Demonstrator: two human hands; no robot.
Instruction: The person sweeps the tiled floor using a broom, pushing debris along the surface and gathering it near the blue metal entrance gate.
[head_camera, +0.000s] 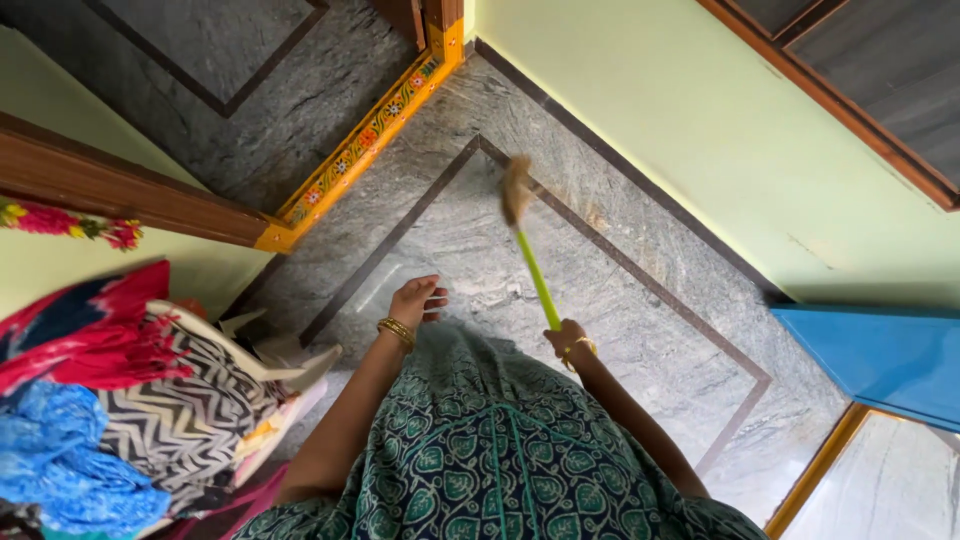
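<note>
My right hand (566, 340) grips the lower end of a broom's green handle (537, 280). The broom's straw head (516, 190) is blurred and rests on the grey marble floor (640, 330) ahead of me. My left hand (416, 300) hangs free over the floor with its fingers spread and holds nothing. Each wrist carries a gold bangle. A green patterned dress covers my body at the bottom of the view.
A painted yellow door threshold (365, 140) crosses the floor at the upper left beside a wooden door frame (120, 190). Piled cloths and a zigzag-patterned bag (190, 400) sit at the left. A pale green wall (720, 130) and a blue panel (880, 355) stand at the right.
</note>
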